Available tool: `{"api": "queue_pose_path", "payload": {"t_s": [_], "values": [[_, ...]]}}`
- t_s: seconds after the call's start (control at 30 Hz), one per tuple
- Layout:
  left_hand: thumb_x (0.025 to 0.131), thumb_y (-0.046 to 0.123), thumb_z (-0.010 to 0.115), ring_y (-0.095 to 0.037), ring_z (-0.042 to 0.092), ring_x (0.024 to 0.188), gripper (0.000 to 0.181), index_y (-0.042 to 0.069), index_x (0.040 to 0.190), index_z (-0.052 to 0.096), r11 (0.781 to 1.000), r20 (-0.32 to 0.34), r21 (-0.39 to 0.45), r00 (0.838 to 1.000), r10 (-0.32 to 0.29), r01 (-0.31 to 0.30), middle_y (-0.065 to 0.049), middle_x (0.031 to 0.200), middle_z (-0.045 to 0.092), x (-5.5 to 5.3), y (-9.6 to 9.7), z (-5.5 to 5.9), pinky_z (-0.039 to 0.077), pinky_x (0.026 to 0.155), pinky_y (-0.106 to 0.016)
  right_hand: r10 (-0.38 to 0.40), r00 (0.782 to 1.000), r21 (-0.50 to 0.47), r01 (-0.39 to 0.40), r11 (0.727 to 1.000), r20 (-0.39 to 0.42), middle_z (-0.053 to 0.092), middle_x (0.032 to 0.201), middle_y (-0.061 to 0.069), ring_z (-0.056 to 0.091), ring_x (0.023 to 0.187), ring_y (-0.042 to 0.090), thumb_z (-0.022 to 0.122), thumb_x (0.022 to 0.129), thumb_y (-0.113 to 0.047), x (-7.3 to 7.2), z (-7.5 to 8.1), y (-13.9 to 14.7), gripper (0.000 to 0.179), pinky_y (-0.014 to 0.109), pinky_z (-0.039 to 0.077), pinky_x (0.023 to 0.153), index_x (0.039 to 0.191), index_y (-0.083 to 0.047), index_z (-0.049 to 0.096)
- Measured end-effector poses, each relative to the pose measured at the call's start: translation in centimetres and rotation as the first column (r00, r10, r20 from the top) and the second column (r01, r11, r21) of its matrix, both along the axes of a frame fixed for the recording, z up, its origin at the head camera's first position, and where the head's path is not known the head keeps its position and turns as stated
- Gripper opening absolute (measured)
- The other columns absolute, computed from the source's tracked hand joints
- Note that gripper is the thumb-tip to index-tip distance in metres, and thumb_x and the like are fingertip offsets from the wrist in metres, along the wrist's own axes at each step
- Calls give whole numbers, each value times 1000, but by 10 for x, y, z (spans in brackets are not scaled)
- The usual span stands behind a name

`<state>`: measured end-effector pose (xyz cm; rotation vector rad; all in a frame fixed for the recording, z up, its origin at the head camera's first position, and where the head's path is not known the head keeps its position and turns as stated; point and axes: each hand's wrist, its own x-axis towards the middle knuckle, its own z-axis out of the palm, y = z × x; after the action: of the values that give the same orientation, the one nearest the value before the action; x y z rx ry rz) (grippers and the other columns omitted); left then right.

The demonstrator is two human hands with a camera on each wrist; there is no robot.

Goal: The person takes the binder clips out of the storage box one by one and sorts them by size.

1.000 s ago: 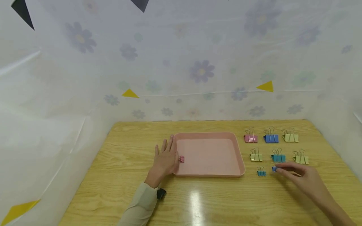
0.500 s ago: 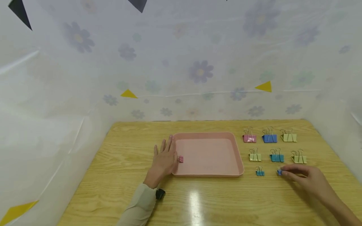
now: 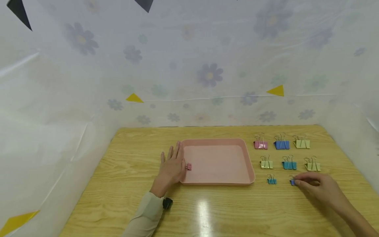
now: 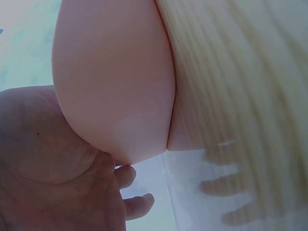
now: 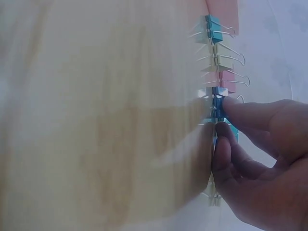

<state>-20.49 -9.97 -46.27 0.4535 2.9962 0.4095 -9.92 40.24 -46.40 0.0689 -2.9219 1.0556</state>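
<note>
My left hand lies with straight fingers along the left edge of the pink tray. Just beside that hand, inside the tray, sits a small pink binder clip. In the left wrist view the palm is against the tray's outer wall. My right hand pinches a small blue binder clip between thumb and fingers at the table's right side. The right wrist view shows that blue clip at the fingertips, on the tabletop. A small teal binder clip stands to its left.
Larger clips stand in two rows behind: pink, blue and yellow at the back, then yellow, teal and yellow. A flowered sheet encloses the wooden table.
My right hand has shifted the small blue clip slightly right, away from the small teal clip, then stayed there. The left hand keeps its place at the tray.
</note>
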Motion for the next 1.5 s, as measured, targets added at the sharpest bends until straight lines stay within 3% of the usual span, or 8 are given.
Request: {"api": "queue_pose_path", "payload": {"t_s": [0.13, 0.4, 0.63, 0.83, 0.93, 1.17, 1.33, 1.5], "values": [[111, 27, 31, -38, 17, 155, 62, 5, 165, 11, 1000, 8, 0, 1000, 2, -2, -11, 172, 12, 0, 1, 0, 10, 119, -69, 1, 1000, 8, -1, 1000, 23, 76, 98, 1, 61, 84, -11, 76, 95, -18, 0, 0, 2, 16, 20, 55, 67, 106, -7, 79], [111, 27, 32, -38, 17, 155, 62, 4, 165, 13, 1000, 13, 8, 1000, 3, -3, -11, 172, 12, 1, 1, 2, 10, 119, -68, -7, 999, -23, 7, 1000, 35, 76, 100, -6, 62, 86, -11, 75, 95, -21, 0, -1, 5, 21, 19, 55, 68, 110, -5, 78], [111, 27, 33, -39, 18, 155, 62, 4, 165, 13, 1000, 2, 4, 1000, -1, 1, -12, 171, 13, 2, 1, 3, 11, 118, -69, -68, 997, 2, 68, 998, 30, 75, 105, -1, 57, 84, -15, 74, 97, -26, 4, 3, 6, 35, 21, 54, 65, 121, -1, 73], [111, 26, 32, -39, 17, 155, 61, 3, 165, 14, 1000, 3, 0, 1000, -3, 3, -12, 171, 13, 1, 1, 2, 11, 118, -69, -125, 987, -42, 121, 992, -101, 63, 103, -28, 56, 83, -16, 73, 97, -21, 4, 15, -3, 34, 11, 50, 64, 122, 2, 71], [111, 26, 32, -38, 17, 155, 61, 3, 165, 14, 1000, 5, -4, 1000, -5, 5, -12, 171, 12, 1, 0, 3, 11, 119, -69, -117, 985, -100, 105, 989, -126, 62, 103, -32, 58, 86, -13, 74, 97, -19, 4, 24, -13, 33, 9, 51, 67, 122, 2, 70], [111, 26, 31, -38, 16, 155, 61, 4, 165, 13, 1000, 10, -2, 1000, -3, 3, -11, 172, 12, 1, 0, 2, 10, 119, -68, -29, 979, -128, 3, 992, -203, 68, 105, -23, 60, 91, -10, 74, 95, -10, 0, 39, -42, 26, 10, 52, 69, 120, -2, 72], [111, 25, 32, -38, 16, 155, 61, 4, 165, 13, 1000, 11, 5, 1000, -3, 3, -11, 172, 12, 1, 0, 2, 10, 119, -69, -8, 972, -168, -33, 985, -233, 69, 109, -16, 61, 93, -8, 74, 94, -5, -4, 40, -56, 27, 12, 54, 71, 121, 0, 71], [111, 25, 31, -38, 16, 155, 61, 5, 165, 13, 1000, 11, 5, 1000, -3, 3, -11, 172, 12, 1, 0, 2, 10, 119, -69, 12, 972, -166, -52, 985, -234, 67, 111, -20, 61, 95, -7, 74, 95, -7, -9, 37, -68, 30, 11, 53, 74, 124, -3, 71]]}}
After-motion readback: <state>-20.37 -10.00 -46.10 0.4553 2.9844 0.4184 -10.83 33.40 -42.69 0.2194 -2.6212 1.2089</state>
